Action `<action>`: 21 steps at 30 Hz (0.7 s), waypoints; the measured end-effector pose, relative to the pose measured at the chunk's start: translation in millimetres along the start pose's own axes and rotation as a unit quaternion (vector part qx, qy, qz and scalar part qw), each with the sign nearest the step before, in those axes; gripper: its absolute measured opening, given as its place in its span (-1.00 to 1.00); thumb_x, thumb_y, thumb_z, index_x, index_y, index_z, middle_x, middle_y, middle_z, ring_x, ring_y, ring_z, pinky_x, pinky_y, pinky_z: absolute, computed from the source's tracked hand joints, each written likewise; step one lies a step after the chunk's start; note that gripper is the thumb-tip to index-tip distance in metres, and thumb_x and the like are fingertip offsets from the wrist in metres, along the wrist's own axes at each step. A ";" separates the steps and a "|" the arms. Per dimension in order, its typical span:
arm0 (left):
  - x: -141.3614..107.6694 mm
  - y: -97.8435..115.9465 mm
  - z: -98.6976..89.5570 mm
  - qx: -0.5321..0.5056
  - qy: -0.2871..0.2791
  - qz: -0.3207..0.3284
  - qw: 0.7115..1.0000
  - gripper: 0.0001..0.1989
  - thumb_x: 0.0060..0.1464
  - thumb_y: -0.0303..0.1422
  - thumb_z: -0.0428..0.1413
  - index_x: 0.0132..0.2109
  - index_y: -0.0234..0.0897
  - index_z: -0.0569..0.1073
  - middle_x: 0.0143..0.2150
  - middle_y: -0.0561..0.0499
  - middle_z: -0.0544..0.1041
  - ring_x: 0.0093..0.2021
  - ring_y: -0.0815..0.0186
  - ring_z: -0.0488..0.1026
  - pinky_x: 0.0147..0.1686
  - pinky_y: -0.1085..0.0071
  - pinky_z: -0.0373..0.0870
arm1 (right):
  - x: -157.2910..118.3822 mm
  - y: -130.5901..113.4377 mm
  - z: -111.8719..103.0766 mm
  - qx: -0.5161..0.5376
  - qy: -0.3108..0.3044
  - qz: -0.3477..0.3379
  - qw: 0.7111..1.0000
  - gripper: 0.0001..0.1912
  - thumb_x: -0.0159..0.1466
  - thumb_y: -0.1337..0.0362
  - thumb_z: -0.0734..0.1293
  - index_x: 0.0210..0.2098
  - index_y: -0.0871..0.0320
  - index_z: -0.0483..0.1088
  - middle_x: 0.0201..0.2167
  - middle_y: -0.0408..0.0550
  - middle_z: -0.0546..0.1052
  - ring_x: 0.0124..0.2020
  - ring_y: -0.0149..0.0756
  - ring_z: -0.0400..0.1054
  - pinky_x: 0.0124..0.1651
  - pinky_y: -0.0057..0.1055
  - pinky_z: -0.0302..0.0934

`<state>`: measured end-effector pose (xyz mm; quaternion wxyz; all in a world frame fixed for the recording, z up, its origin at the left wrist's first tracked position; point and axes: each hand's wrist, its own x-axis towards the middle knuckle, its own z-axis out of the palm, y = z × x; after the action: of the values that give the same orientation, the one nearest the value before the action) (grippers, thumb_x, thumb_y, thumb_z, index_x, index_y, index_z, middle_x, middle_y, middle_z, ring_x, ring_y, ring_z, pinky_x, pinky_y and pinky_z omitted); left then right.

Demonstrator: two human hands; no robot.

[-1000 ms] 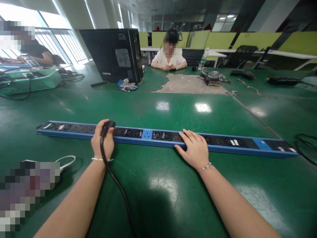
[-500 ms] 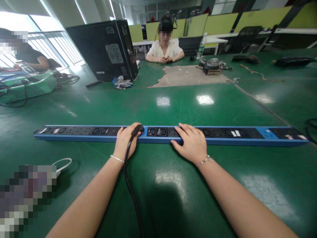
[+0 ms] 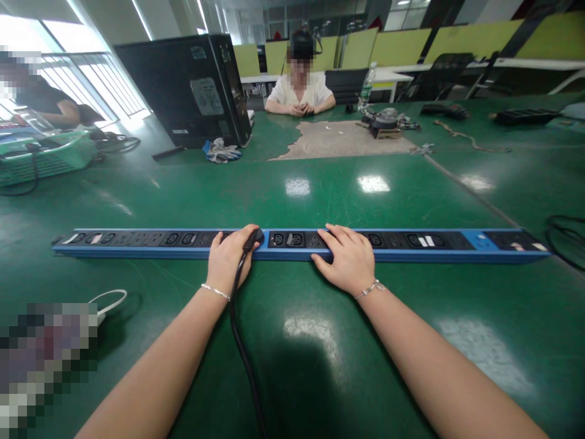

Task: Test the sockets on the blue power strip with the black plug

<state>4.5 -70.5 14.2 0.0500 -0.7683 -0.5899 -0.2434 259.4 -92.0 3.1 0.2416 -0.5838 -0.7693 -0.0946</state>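
A long blue power strip (image 3: 311, 256) with black sockets lies across the green table. My left hand (image 3: 226, 256) is on it left of the middle, fingers closed around a black power plug (image 3: 258, 236) that sits at the strip's top face. The plug's pins and my lower fingers are hidden. From the plug a thick black cable (image 3: 242, 350) runs over my hand and down toward me. Further right, my right hand (image 3: 351, 256) rests across the strip with its fingers apart, the thumb along the front edge.
A black computer case (image 3: 183, 91) stands at the back left, gloves (image 3: 222, 150) beside it. Further left is a green basket (image 3: 50, 155). A person (image 3: 300, 91) sits opposite. A blurred-out object (image 3: 50, 353) lies at the front left, and black cable (image 3: 564, 238) at the right.
The view has shifted slightly, so everything appears a little further left. Both hands keep their places on the power strip, and the plug stays in the same spot.
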 end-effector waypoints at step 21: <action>-5.4 -7.4 6.0 -0.005 0.000 0.067 0.998 -0.41 0.13 -0.13 -0.03 0.24 -0.25 0.10 0.10 -0.12 0.43 0.09 0.19 0.35 0.14 0.21 0.07 | -0.6 2.2 -2.4 -0.019 -0.013 -0.015 1.000 -0.49 0.19 0.03 0.23 0.07 0.13 0.30 0.12 0.05 0.34 0.12 -0.08 0.16 0.09 -0.14 0.02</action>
<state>-1.5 -70.9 5.0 0.0626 -0.8065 -0.5354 -0.2428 262.3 -92.9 4.6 0.2195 -0.5775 -0.7793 -0.1051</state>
